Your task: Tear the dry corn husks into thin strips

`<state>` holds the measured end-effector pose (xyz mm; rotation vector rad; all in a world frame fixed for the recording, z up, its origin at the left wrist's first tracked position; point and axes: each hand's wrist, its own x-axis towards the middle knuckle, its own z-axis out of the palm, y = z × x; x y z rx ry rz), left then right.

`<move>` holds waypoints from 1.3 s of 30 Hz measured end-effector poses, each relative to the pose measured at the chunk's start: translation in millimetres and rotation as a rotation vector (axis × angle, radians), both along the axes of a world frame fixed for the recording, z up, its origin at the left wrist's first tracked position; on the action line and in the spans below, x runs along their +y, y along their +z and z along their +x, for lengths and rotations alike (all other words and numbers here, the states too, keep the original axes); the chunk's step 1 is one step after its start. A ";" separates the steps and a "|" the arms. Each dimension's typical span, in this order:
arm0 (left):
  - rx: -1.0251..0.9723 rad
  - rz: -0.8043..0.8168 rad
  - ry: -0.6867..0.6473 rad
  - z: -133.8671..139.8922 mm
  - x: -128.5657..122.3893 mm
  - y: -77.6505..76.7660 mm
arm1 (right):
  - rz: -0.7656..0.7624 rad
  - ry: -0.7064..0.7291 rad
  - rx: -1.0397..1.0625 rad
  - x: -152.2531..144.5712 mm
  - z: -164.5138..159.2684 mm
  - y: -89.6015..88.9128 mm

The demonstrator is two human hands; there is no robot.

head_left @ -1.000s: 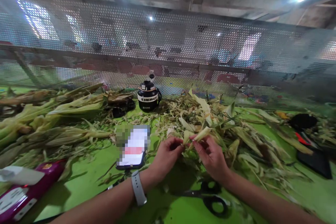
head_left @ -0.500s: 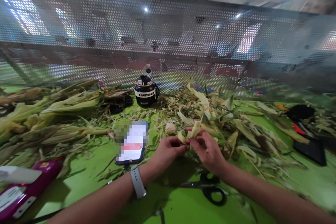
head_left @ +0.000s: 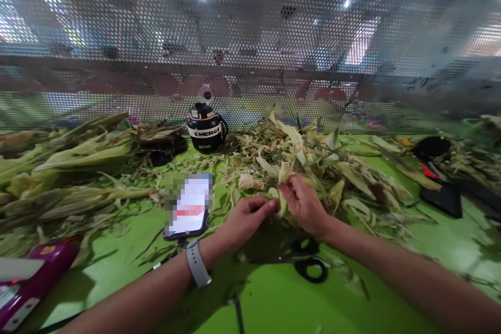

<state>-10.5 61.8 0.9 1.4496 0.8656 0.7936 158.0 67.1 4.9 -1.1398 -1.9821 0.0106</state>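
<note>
One strip of pale husk, now nearly upright in the right hand, after a more slanting, folded look half a second ago. Held there between curled fingers and thumb; left hand beside its lower end, thumb and forefinger brought almost together, cannot tell with any grip or none. By judgement, a hold mainly on the right, leaving the left freer for working the lower end. Close behind the strip, the near edge of the husk pile, crowding upward and to the right. Just below the right wrist, scissors; left of the left hand, phone; farther back, bottle. Widest room for moving on the green tabletop, between the forearms, past a thin dark cord.
</note>
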 end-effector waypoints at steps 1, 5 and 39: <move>0.015 -0.011 0.008 0.1 -0.7 0.3 | -0.002 0.019 0.016 -1.3 -1.1 -0.2; 0.052 -0.066 0.022 -0.4 -2.8 -0.2 | -0.009 0.065 0.060 -4.6 -4.5 1.2; -0.013 0.193 0.178 4.9 -15.1 1.9 | -0.533 0.089 0.652 -1.4 -11.4 6.1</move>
